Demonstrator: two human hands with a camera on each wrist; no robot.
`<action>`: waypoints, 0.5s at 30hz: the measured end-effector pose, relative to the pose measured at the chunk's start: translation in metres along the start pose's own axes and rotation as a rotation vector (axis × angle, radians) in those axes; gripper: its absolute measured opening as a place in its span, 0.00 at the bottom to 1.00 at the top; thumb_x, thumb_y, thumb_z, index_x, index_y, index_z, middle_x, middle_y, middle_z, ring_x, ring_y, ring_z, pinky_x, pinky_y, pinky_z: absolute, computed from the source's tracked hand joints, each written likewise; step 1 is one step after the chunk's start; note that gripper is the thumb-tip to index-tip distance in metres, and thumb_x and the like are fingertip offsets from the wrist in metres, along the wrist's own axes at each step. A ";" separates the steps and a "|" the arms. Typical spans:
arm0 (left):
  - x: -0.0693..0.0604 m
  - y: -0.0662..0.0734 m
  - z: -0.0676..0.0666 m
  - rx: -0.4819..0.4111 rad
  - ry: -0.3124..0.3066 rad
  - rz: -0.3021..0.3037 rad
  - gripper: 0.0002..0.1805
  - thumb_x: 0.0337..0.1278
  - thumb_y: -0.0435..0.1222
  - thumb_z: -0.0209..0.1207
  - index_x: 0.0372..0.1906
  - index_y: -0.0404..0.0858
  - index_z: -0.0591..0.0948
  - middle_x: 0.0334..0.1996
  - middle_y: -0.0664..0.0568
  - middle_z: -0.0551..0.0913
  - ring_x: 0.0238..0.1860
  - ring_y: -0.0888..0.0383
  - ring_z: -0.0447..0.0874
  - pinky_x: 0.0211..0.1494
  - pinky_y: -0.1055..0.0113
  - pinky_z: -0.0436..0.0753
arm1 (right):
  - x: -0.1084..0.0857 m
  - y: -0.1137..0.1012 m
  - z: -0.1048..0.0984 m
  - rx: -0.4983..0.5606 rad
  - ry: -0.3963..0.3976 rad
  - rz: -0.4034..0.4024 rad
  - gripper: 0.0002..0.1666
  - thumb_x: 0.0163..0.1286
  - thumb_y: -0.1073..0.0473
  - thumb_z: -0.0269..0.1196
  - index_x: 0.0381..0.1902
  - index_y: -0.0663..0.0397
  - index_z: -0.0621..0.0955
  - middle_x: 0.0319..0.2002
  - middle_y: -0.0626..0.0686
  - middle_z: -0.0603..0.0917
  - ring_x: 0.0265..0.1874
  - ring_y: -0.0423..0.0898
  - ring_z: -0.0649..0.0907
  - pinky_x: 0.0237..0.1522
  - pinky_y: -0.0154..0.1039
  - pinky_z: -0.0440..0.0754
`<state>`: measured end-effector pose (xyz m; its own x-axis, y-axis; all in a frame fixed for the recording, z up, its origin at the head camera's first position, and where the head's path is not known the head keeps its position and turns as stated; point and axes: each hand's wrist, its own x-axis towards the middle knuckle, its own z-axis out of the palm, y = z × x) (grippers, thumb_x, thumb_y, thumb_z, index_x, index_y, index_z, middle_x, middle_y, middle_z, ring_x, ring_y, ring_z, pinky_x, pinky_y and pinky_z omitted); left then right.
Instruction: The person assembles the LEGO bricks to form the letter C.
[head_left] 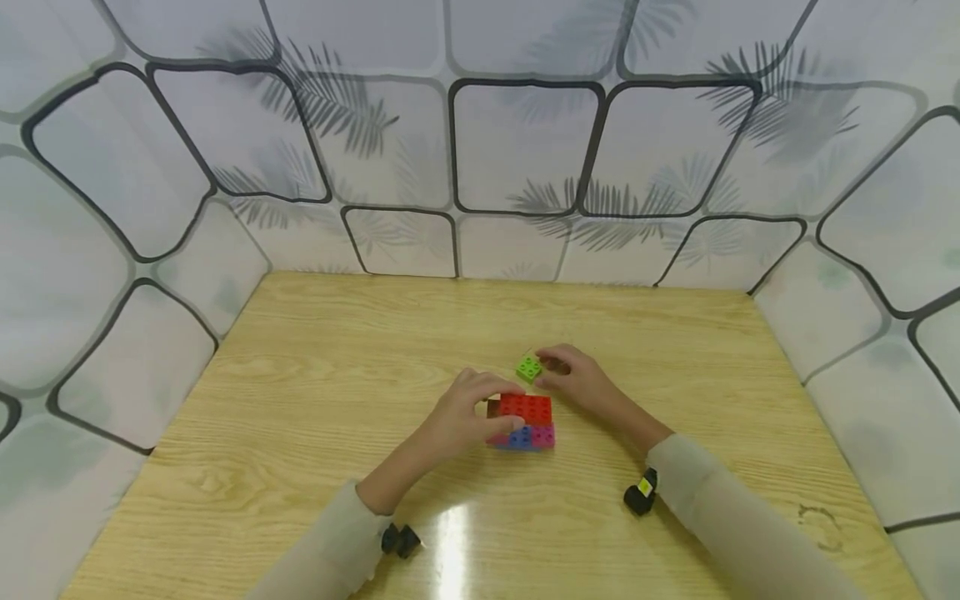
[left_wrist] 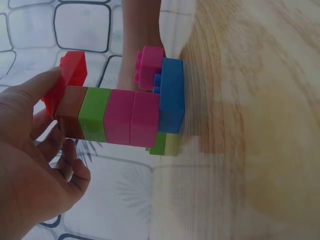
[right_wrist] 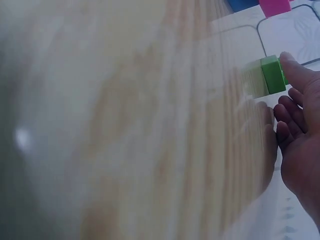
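Note:
My left hand (head_left: 468, 412) grips the top of a stacked building-block tower, thumb and fingers around the red brick (head_left: 527, 408). Below the red brick, the left wrist view shows a brown brick (left_wrist: 70, 112), a green brick (left_wrist: 94, 114), two pink bricks (left_wrist: 131, 117) and a blue brick (left_wrist: 172, 95) at the bottom. Another pink brick (left_wrist: 151, 68) stands on the blue one. Beyond the tower, a small lime-green brick (head_left: 528, 369) lies studs up on the table. My right hand (head_left: 577, 379) is beside it, thumb and forefinger apart; contact is unclear.
The wood-grain table (head_left: 337, 358) carries the bricks and reflects light near its front. Patterned white panels (head_left: 525, 150) rise behind it and along both sides. A dark band with a small black device (head_left: 640, 496) is on the right sleeve; another black device (head_left: 401, 542) is on the left.

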<state>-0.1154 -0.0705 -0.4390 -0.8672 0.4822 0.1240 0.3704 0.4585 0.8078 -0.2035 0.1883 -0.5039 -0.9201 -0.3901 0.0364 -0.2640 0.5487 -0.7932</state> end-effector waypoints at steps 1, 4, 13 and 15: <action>0.000 0.000 0.000 -0.005 0.000 0.000 0.24 0.58 0.50 0.70 0.59 0.51 0.84 0.54 0.65 0.83 0.47 0.56 0.68 0.49 0.56 0.74 | 0.001 -0.001 0.000 -0.004 -0.005 -0.001 0.30 0.67 0.46 0.70 0.63 0.50 0.79 0.58 0.52 0.81 0.58 0.51 0.80 0.64 0.54 0.76; -0.001 -0.001 -0.001 -0.021 -0.001 0.001 0.24 0.58 0.51 0.69 0.59 0.51 0.84 0.53 0.65 0.83 0.47 0.55 0.68 0.50 0.53 0.74 | 0.005 -0.004 0.001 -0.016 -0.015 -0.003 0.28 0.66 0.48 0.70 0.62 0.49 0.80 0.58 0.51 0.81 0.58 0.51 0.79 0.64 0.54 0.75; 0.000 -0.002 0.001 -0.045 0.001 0.019 0.24 0.57 0.50 0.70 0.59 0.48 0.83 0.54 0.62 0.84 0.48 0.54 0.68 0.51 0.47 0.75 | 0.010 -0.004 0.002 -0.042 -0.032 -0.031 0.23 0.69 0.50 0.69 0.59 0.49 0.82 0.55 0.51 0.82 0.56 0.50 0.79 0.63 0.54 0.75; 0.000 -0.002 0.001 -0.056 -0.005 0.021 0.25 0.58 0.50 0.70 0.59 0.48 0.83 0.55 0.61 0.84 0.48 0.56 0.67 0.52 0.46 0.75 | 0.011 -0.003 0.002 -0.053 -0.043 -0.045 0.23 0.68 0.51 0.69 0.59 0.50 0.82 0.55 0.51 0.83 0.56 0.51 0.79 0.63 0.55 0.75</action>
<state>-0.1157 -0.0704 -0.4412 -0.8576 0.4954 0.1382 0.3694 0.4062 0.8358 -0.2126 0.1809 -0.5019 -0.8940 -0.4459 0.0443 -0.3209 0.5681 -0.7578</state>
